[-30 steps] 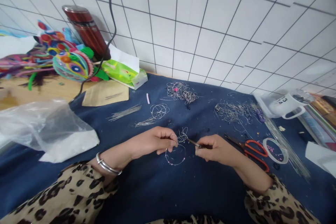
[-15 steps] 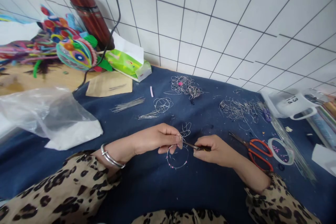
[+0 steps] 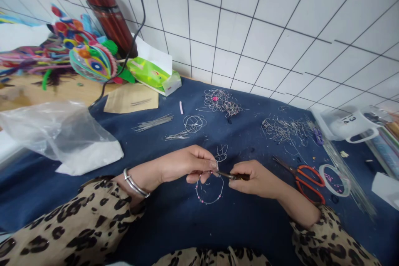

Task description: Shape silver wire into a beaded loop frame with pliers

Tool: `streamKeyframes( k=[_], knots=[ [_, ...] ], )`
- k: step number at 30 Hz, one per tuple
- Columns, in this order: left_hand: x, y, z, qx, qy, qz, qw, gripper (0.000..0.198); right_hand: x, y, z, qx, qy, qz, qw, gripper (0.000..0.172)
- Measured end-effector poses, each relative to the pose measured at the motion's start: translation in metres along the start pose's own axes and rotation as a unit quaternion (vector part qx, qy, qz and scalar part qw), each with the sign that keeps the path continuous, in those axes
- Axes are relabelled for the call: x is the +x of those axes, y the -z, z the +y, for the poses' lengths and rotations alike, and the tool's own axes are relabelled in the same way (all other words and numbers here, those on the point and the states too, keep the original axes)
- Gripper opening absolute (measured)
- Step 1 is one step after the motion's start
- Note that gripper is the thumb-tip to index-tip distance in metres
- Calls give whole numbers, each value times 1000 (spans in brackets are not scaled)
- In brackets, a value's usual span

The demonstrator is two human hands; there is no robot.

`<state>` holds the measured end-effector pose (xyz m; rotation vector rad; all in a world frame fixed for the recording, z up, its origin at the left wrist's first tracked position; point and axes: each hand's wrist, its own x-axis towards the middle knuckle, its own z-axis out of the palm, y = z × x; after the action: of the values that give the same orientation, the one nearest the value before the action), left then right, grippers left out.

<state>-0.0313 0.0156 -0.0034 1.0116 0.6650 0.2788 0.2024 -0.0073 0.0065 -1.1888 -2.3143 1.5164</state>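
My left hand (image 3: 187, 164) pinches the top of a thin wire ring (image 3: 209, 193) strung with small pink beads; the ring hangs just above the dark blue cloth (image 3: 174, 224). My right hand (image 3: 254, 178) is closed round a small pair of pliers (image 3: 232, 176), whose tip meets the ring at my left fingertips. A little tangle of wire (image 3: 221, 153) lies right behind the two hands.
Red-handled scissors (image 3: 304, 174) and a round clear lid of pink beads (image 3: 335, 179) lie right of my right hand. Wire heaps (image 3: 283, 129), wire coils (image 3: 222, 103), straight wires (image 3: 154, 122), a plastic bag (image 3: 59, 135), a white mug (image 3: 353, 126), a tissue pack (image 3: 154, 75) and a red flask (image 3: 109, 18) surround the cloth.
My hands and the beaded ring stay together; the pliers' tip has closed in on the ring at my left fingertips. The view has shifted slightly.
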Motion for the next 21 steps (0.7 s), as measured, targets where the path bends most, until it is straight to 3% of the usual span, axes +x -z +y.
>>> streamKeyframes(
  k=[13,21],
  knots=[
    [-1,-1,2,41,-14,-1,999,23,-1,1,0,29,-18,-3,999,27],
    [-1,0,1,14,-8,-13,1000,20,0,1,1,15,0,-11,1000,27]
  ],
)
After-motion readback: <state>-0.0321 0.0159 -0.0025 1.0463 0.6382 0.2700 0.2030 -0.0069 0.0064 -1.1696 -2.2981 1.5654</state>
